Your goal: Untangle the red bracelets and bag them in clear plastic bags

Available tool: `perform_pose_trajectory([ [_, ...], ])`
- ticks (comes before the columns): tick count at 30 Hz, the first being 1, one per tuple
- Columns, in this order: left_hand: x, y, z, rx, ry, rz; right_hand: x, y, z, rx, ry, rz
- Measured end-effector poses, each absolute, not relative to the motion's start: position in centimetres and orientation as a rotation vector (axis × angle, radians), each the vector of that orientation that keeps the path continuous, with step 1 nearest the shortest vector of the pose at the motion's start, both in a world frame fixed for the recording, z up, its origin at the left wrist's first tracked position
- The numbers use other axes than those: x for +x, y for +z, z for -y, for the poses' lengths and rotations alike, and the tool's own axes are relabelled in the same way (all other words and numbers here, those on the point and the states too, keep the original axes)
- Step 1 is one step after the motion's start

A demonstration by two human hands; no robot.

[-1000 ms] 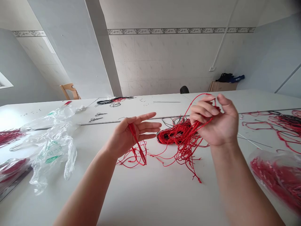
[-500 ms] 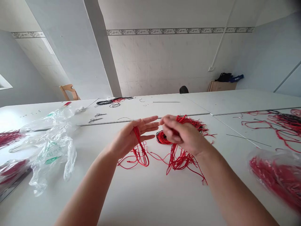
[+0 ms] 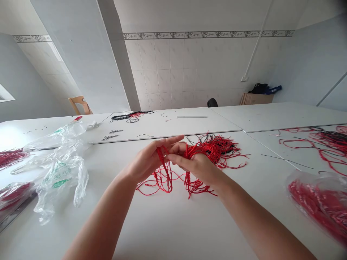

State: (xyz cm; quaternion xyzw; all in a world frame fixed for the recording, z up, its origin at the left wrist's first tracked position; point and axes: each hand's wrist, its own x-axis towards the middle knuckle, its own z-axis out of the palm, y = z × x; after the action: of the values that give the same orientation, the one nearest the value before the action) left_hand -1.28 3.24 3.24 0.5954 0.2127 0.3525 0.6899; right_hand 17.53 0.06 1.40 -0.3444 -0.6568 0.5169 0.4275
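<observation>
My left hand (image 3: 151,155) holds a few looped red cords (image 3: 167,180) that hang from between its thumb and palm, its upper fingers stretched to the right. Against its fingers, my right hand (image 3: 192,159) is closed with a bundle of red cords (image 3: 193,184) draped through it and hanging below. The thumb and fingertips of the right hand meet near the left hand's cords. Just behind the right hand lies a pile of red and black cords (image 3: 222,148) on the white table (image 3: 162,224).
Crumpled clear plastic bags (image 3: 59,173) lie at the left, near bagged red cords (image 3: 13,196). Scissors (image 3: 110,137) and black cords (image 3: 124,117) are farther back. At the right are a bag of red cords (image 3: 317,202) and loose cords (image 3: 330,142).
My right hand has moved left and met my left hand, carrying its bundle of red cords along. More of the pile behind it now shows. My left hand has barely moved.
</observation>
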Motion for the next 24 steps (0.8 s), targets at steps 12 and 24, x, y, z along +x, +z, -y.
perform_pose_trajectory([
  [12, -2.1, 3.4, -3.6, 1.314, 0.762, -0.478, 21.3, 3.4, -1.9, -0.296, 1.532, 0.846],
  [24, -2.3, 3.6, -3.8, 1.298, 0.831, -0.503, 24.8, 5.8, -0.4, -0.445, 1.103, 0.931],
])
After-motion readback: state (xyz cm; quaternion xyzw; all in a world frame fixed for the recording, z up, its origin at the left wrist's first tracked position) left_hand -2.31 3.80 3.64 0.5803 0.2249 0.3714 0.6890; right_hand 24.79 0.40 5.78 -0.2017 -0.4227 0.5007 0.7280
